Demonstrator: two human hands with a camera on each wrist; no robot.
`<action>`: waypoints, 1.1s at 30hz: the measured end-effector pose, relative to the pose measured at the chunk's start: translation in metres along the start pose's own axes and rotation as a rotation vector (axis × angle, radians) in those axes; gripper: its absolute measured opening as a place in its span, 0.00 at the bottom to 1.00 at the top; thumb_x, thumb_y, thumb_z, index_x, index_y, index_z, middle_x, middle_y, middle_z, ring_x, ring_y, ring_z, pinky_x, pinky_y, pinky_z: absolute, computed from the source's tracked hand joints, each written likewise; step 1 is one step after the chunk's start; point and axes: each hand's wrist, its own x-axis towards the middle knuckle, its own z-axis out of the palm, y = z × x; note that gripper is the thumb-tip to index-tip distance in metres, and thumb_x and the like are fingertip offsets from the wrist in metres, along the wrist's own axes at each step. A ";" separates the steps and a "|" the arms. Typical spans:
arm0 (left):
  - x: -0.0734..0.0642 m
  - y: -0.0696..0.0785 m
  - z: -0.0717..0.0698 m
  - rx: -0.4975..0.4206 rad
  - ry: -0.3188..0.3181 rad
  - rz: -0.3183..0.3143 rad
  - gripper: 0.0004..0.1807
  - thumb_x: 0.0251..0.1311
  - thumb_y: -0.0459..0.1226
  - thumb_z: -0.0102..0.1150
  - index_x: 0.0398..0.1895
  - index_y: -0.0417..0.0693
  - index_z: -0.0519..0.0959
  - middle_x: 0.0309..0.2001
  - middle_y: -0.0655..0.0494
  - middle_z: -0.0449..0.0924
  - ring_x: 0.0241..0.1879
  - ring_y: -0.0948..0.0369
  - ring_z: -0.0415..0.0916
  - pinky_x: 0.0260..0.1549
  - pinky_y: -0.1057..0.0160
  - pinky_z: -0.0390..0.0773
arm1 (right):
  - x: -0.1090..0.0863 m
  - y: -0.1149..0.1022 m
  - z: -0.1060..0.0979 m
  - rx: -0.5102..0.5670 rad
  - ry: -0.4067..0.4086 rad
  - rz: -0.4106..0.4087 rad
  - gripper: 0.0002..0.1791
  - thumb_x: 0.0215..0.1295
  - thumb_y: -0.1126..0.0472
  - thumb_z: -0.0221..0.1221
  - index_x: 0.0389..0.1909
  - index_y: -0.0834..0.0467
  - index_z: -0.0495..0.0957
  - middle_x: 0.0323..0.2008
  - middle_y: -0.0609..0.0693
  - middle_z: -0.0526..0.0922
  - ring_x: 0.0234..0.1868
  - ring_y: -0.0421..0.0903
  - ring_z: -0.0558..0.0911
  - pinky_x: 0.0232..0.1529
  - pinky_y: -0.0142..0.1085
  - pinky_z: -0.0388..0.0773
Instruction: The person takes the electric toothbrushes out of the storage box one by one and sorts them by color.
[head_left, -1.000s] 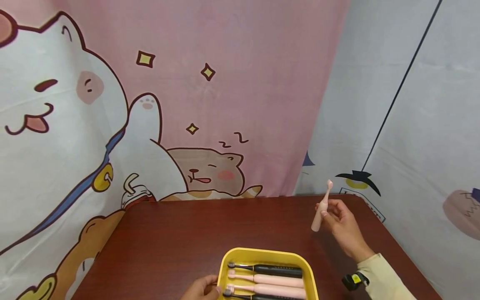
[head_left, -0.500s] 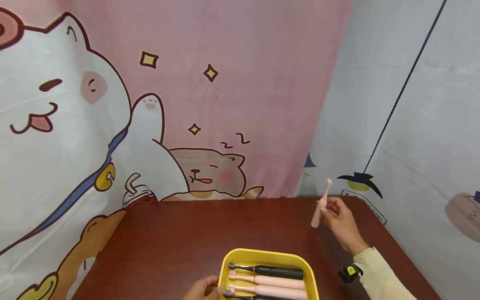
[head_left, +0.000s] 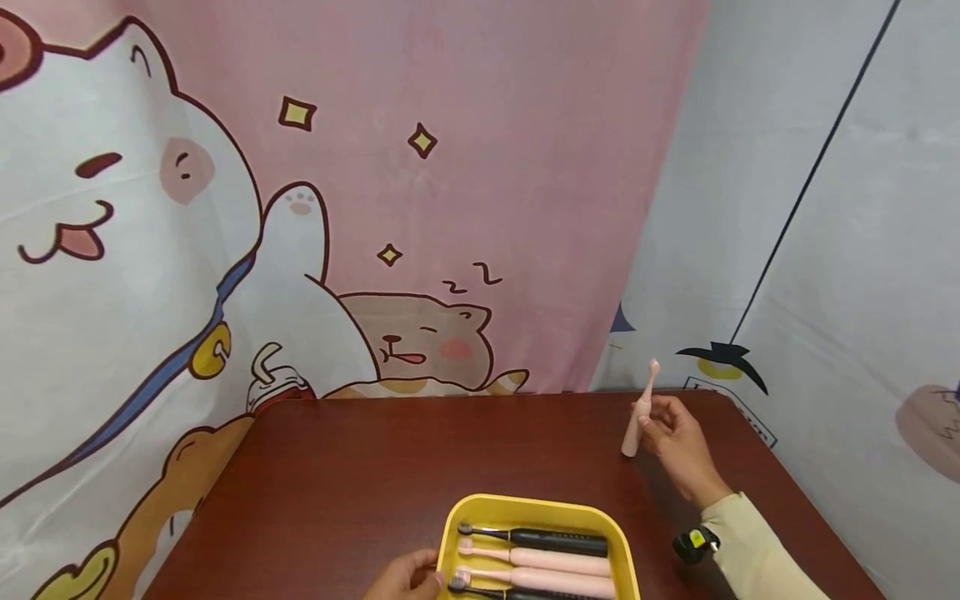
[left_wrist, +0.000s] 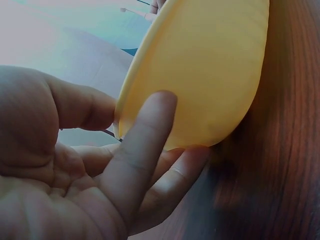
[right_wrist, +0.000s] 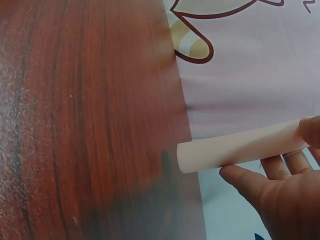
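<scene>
Filling the far left, a large white cat (head_left: 97,196) is printed on the curtain (head_left: 517,192) behind your table (head_left: 352,467), with a smaller sleeping cat (head_left: 412,342) to its right. Your two hands are well apart. Your left hand (head_left: 405,578), near the bottom edge of the head view, grips the left end of a yellow tray (head_left: 536,502); the left wrist view shows your thumb at the rim and a finger lying along the outer wall. Inside the tray, four toothbrushes lie side by side with their heads towards your left hand: a far black toothbrush (head_left: 561,542), two pink toothbrushes (head_left: 561,562) in the middle and a near black toothbrush (head_left: 558,595), partly cut off by the frame. Beyond the tray's right end, your right hand (head_left: 681,450) pinches a lone pink toothbrush (head_left: 633,437) by its handle over the right part of the table, head up and slightly tilted; you cannot tell whether its base touches the wood. Farther right come a black wrist device (head_left: 693,544) and your pale sleeve (head_left: 753,550).
</scene>
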 end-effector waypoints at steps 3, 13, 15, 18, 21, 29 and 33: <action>0.000 0.000 0.000 -0.015 -0.006 0.001 0.24 0.69 0.34 0.52 0.59 0.20 0.69 0.43 0.42 0.84 0.41 0.54 0.83 0.40 0.58 0.83 | -0.001 0.000 0.001 -0.015 0.001 0.009 0.24 0.74 0.56 0.55 0.65 0.61 0.64 0.59 0.57 0.76 0.52 0.37 0.82 0.47 0.40 0.84; -0.001 -0.001 0.000 -0.042 -0.010 -0.031 0.25 0.70 0.34 0.51 0.60 0.18 0.67 0.44 0.43 0.84 0.43 0.54 0.83 0.41 0.58 0.83 | -0.003 0.010 0.002 0.032 0.006 -0.006 0.21 0.74 0.61 0.55 0.62 0.63 0.65 0.52 0.39 0.79 0.51 0.39 0.83 0.46 0.39 0.84; -0.001 -0.001 0.001 -0.059 -0.014 -0.043 0.25 0.70 0.34 0.51 0.60 0.19 0.67 0.44 0.43 0.84 0.43 0.54 0.83 0.41 0.58 0.83 | -0.003 0.010 0.002 0.026 0.007 -0.006 0.21 0.74 0.60 0.55 0.62 0.63 0.65 0.52 0.40 0.79 0.51 0.40 0.83 0.46 0.39 0.84; -0.002 -0.001 0.000 -0.069 -0.022 -0.048 0.25 0.70 0.34 0.50 0.60 0.18 0.66 0.44 0.44 0.84 0.43 0.55 0.83 0.41 0.58 0.83 | -0.003 0.011 0.001 0.026 0.009 -0.004 0.21 0.74 0.60 0.55 0.63 0.63 0.65 0.51 0.39 0.79 0.51 0.40 0.83 0.45 0.38 0.84; -0.003 -0.001 0.000 -0.072 -0.016 -0.047 0.25 0.70 0.34 0.51 0.60 0.18 0.66 0.45 0.44 0.84 0.43 0.54 0.83 0.41 0.58 0.83 | -0.003 0.010 0.002 0.035 0.011 0.002 0.22 0.73 0.60 0.55 0.63 0.64 0.64 0.50 0.38 0.79 0.50 0.38 0.83 0.45 0.36 0.84; -0.001 0.000 0.000 -0.036 -0.005 -0.033 0.23 0.69 0.34 0.51 0.59 0.20 0.69 0.44 0.44 0.84 0.42 0.55 0.83 0.40 0.58 0.83 | -0.001 0.009 0.003 0.006 0.021 0.011 0.23 0.74 0.59 0.55 0.64 0.63 0.63 0.51 0.39 0.78 0.49 0.37 0.81 0.46 0.34 0.83; -0.001 0.000 -0.002 -0.027 -0.008 -0.020 0.24 0.69 0.34 0.51 0.59 0.20 0.69 0.43 0.44 0.84 0.42 0.55 0.82 0.40 0.58 0.83 | 0.000 0.008 0.003 -0.020 0.027 0.010 0.24 0.73 0.59 0.56 0.64 0.64 0.63 0.57 0.53 0.78 0.50 0.38 0.79 0.44 0.32 0.82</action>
